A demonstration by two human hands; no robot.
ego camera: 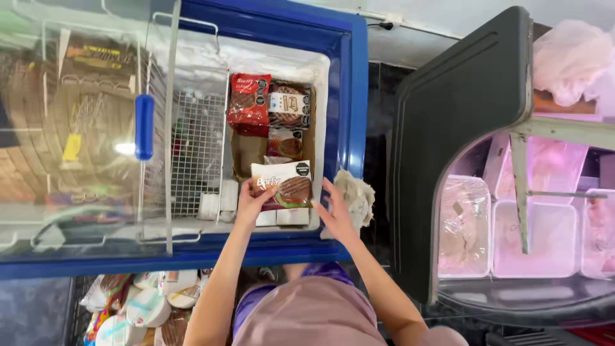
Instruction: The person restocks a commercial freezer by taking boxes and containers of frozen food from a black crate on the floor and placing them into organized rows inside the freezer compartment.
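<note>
white burger box (282, 184) lying flat, long axis left-right, left hand (251, 204) fingers gripping it, right hand (334, 214) open beside

Freezer opening (275, 61) beside wire basket (198, 154)
</note>
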